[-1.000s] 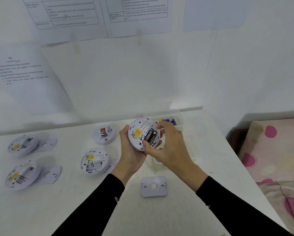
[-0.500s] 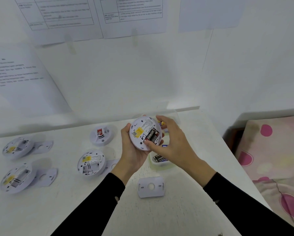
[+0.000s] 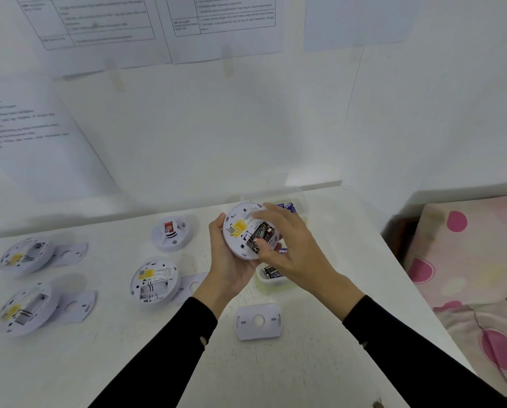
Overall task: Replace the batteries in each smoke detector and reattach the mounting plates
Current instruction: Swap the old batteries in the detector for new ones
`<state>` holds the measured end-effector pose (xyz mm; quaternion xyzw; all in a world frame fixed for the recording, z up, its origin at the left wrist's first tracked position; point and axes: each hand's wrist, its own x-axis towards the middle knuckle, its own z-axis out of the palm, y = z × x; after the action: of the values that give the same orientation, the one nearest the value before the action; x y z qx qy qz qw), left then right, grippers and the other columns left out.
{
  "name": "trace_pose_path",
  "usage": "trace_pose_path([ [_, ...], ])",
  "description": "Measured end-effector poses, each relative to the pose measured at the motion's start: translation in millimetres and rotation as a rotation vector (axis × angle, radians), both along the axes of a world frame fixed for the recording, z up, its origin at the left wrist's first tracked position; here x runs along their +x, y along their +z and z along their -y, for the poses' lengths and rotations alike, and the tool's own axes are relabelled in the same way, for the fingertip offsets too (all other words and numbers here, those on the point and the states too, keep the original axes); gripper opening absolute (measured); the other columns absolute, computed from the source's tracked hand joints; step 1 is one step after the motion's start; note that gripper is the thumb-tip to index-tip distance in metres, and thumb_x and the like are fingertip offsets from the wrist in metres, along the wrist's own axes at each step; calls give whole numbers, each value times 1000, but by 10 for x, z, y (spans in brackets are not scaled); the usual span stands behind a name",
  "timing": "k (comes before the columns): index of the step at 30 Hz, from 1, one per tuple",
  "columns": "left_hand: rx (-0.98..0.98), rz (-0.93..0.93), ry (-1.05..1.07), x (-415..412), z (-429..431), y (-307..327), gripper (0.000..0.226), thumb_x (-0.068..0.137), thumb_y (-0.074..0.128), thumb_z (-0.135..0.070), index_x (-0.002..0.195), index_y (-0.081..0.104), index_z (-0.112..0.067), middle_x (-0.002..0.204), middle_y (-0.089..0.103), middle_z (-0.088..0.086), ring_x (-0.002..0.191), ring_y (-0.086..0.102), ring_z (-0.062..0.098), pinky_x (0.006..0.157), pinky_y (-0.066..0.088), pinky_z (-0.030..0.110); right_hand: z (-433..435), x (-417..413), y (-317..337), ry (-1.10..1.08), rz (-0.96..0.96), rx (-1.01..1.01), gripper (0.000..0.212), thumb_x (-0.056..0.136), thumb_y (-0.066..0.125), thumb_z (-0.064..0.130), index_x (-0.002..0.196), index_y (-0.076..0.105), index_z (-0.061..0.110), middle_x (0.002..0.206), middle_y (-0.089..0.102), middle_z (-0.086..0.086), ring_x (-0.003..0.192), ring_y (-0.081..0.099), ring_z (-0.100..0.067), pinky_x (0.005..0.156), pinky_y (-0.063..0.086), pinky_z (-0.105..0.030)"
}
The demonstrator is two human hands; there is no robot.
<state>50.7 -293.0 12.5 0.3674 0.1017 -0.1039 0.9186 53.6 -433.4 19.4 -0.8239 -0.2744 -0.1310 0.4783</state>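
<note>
My left hand [image 3: 228, 266] cradles a round white smoke detector [image 3: 240, 228] from behind, its back with a yellow label turned toward me. Black batteries [image 3: 263, 231] sit in its open compartment. My right hand [image 3: 293, 248] reaches over the detector: the thumb presses on the lower end of a battery and the fingers curl over the upper rim. A loose white mounting plate [image 3: 258, 320] lies on the table below my hands. A small tub [image 3: 268, 273] with black batteries lies under my right wrist.
Three open detectors [image 3: 153, 282] [image 3: 25, 256] [image 3: 22, 310] lie on the table to the left, each beside its plate [image 3: 75, 307]. One detector with a red tag [image 3: 172, 232] sits further back. A clear box of blue batteries [image 3: 287, 206] stands behind my hands. A spotted bed [image 3: 467, 260] borders the table's right edge.
My right hand's fingers have slid up over the detector's top rim while the thumb stays on the battery. My left hand keeps the detector in place.
</note>
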Motion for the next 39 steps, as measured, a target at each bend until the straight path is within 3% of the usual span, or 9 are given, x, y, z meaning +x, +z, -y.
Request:
trace_pose_path([
  [5, -10, -42, 3, 30, -58, -36, 66, 95, 30, -58, 120, 66, -8, 113, 69, 18, 101, 66, 33, 67, 60, 32, 91, 71, -117, 46, 219, -273, 27, 96, 50, 40, 117, 66, 34, 153, 33, -8, 137, 35, -19, 107, 31, -33],
  [9, -27, -16, -1, 54, -68, -42, 64, 97, 28, -54, 118, 64, -5, 107, 70, 17, 86, 67, 29, 59, 57, 32, 83, 39, -107, 17, 302, -34, 18, 94, 58, 27, 104, 68, 17, 134, 51, -7, 120, 47, -18, 100, 39, -32],
  [13, -1, -38, 95, 69, -128, -109, 62, 96, 31, -55, 119, 65, -9, 116, 70, 19, 97, 69, 35, 82, 58, 46, 180, 168, -216, -160, 93, 20, 25, 92, 56, 35, 104, 69, 17, 107, 55, 3, 104, 51, -19, 92, 40, -24],
  [17, -28, -68, 138, 46, -201, -165, 62, 96, 34, -56, 125, 61, -9, 116, 69, 22, 99, 67, 44, 81, 59, 47, 347, 292, -556, -126, -78, -304, 26, 88, 59, 44, 97, 72, 23, 98, 57, 3, 90, 54, -21, 85, 45, -38],
  [23, -71, -47, 131, 24, -229, -147, 63, 95, 35, -57, 123, 63, -8, 117, 68, 23, 101, 66, 45, 77, 61, 45, 341, 286, -571, -110, -359, -496, 25, 94, 57, 40, 105, 73, 24, 104, 56, 4, 99, 55, -16, 80, 41, -24],
  [27, -78, -29, 140, 39, -188, -140, 61, 96, 34, -55, 121, 64, -9, 116, 69, 22, 109, 61, 45, 81, 60, 48, 169, 183, -280, -203, -153, -156, 22, 97, 52, 35, 106, 67, 23, 104, 56, 10, 83, 58, -6, 71, 45, -22],
  [29, -79, -12, 137, 37, -159, -139, 61, 97, 32, -54, 122, 64, -8, 118, 68, 22, 111, 60, 43, 84, 57, 49, 94, 120, -137, -133, -55, -19, 19, 92, 62, 36, 105, 65, 23, 106, 55, 12, 94, 56, -3, 77, 43, -15],
  [35, -133, 71, 103, -13, -81, -91, 63, 95, 29, -55, 128, 62, -13, 130, 61, 25, 111, 61, 45, 88, 56, 49, 8, -16, -7, -42, -36, -53, 74, 59, 73, 69, 113, 55, 22, 124, 47, 9, 124, 38, -1, 104, 34, -19],
  [39, -143, 95, 113, -19, -8, -45, 62, 94, 30, -54, 135, 57, -17, 137, 57, 24, 121, 55, 43, 88, 56, 50, -3, -35, -6, -62, -26, -11, 78, 54, 75, 69, 111, 50, 21, 119, 47, 10, 119, 40, -2, 101, 39, -26],
])
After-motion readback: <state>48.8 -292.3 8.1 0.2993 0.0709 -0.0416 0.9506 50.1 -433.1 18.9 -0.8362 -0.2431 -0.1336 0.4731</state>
